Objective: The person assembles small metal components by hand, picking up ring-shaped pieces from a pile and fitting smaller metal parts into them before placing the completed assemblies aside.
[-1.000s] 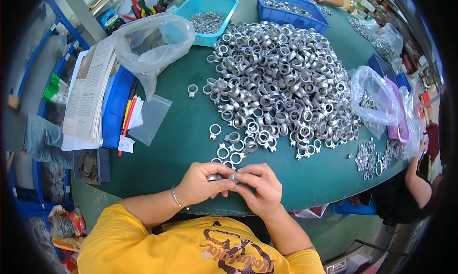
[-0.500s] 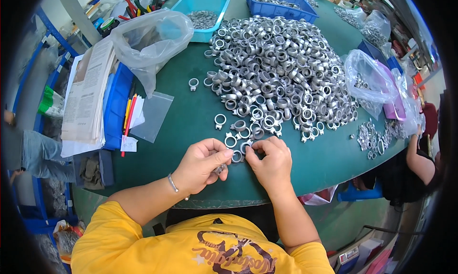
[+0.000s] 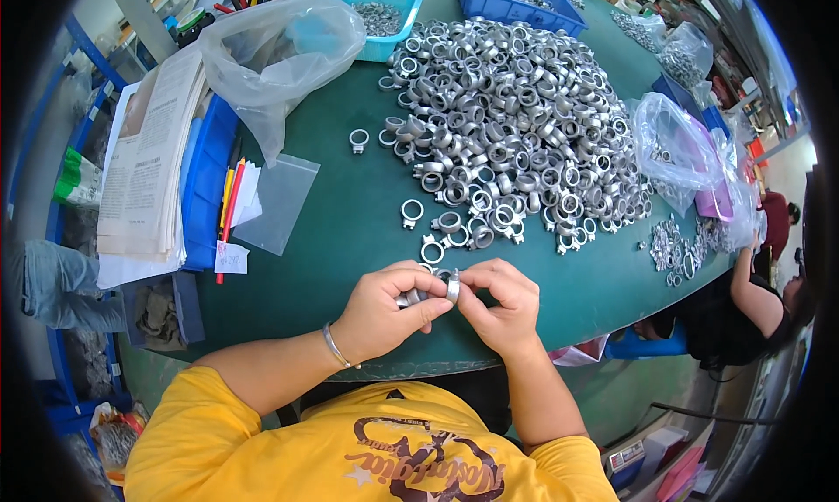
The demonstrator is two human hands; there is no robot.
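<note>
Now my left hand (image 3: 382, 303) pinches a shiny metal ring (image 3: 453, 290) between thumb and finger, probably tipped up so I can see it well; more metal pieces (image 3: 410, 298) sit tucked in that hand, maybe to keep them close; my right hand (image 3: 503, 305) is at the ring's other side, but I can't tell if it squeezes; the big ring pile (image 3: 524, 131) lies ahead on the green table (image 3: 306, 279), perhaps for easy reach.
</note>
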